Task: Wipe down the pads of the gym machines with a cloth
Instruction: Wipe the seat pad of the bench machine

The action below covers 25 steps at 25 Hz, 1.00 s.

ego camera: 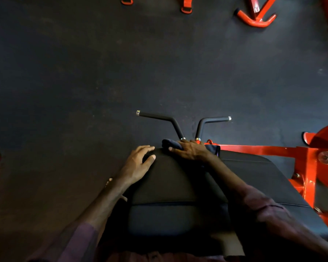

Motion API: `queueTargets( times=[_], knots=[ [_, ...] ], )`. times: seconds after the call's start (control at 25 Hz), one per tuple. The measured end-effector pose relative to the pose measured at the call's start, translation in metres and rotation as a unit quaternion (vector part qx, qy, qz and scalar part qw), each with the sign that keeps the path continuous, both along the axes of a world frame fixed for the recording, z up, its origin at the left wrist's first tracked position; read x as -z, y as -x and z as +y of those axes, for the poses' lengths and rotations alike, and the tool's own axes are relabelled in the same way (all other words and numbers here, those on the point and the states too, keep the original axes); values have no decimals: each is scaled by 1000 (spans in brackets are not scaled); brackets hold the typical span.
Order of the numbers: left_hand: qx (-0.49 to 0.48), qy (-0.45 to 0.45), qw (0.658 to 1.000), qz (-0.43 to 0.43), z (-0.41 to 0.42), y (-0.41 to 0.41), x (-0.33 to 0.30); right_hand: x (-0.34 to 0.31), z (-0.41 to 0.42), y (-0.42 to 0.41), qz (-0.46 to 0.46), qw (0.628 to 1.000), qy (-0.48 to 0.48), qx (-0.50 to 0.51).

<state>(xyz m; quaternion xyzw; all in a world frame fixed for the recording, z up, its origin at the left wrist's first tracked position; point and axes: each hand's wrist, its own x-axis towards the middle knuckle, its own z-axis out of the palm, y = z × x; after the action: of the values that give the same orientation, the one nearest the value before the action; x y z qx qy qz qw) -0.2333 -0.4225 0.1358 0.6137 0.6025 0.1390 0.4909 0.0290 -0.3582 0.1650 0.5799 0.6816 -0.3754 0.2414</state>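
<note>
Black vinyl pad: a padded, stitched cushion of the red-framed machine, sloping away from me, with a second black pad panel beside it under my right forearm.
Cloth: a dark, bunched wiping cloth lies at the pad's far edge, directly under my right hand, one lump poking out past the fingertips on the left and a fold showing behind the wrist.
Right hand: I have it flat on the cloth, fingers spread and fairly straight, pressing it down on the pad rather than clutching it.
Left hand: resting on the pad's left upper corner, just beside the cloth but not touching it; fingers loosely bent over the edge, holding nothing.
Handles: two black foam-gripped bent bars with silver end caps rise just beyond my right fingertips.
Frame: red painted steel tubing runs off to the right of that hand.
Floor: dark rubber matting all round.
</note>
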Motion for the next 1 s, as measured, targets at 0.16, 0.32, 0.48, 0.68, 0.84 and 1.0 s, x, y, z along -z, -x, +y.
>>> queueTargets(
  times=[0.16, 0.32, 0.48, 0.68, 0.84, 1.0],
  knots=[
    [-30, -4, 1000, 0, -18, 13, -5, -10, 8, -24, -27, 997, 34, 66],
    [-62, 11, 998, -23, -35, 21, -12, -7, 3, 19, 12, 1000, 8, 24],
    [-124, 0, 992, -37, -51, 29, -19, 7, 8, 87, 50, 998, 8, -27],
    [-161, -15, 986, -47, -83, 43, -45, 14, 10, 145, 61, 991, 19, -116],
    [-313, -89, 942, -86, -113, 56, -65, 1, -9, 153, 101, 965, -60, -235],
    [-367, -131, 914, -112, -119, 73, -67, -14, -49, 169, 93, 909, -80, -398]
  ],
)
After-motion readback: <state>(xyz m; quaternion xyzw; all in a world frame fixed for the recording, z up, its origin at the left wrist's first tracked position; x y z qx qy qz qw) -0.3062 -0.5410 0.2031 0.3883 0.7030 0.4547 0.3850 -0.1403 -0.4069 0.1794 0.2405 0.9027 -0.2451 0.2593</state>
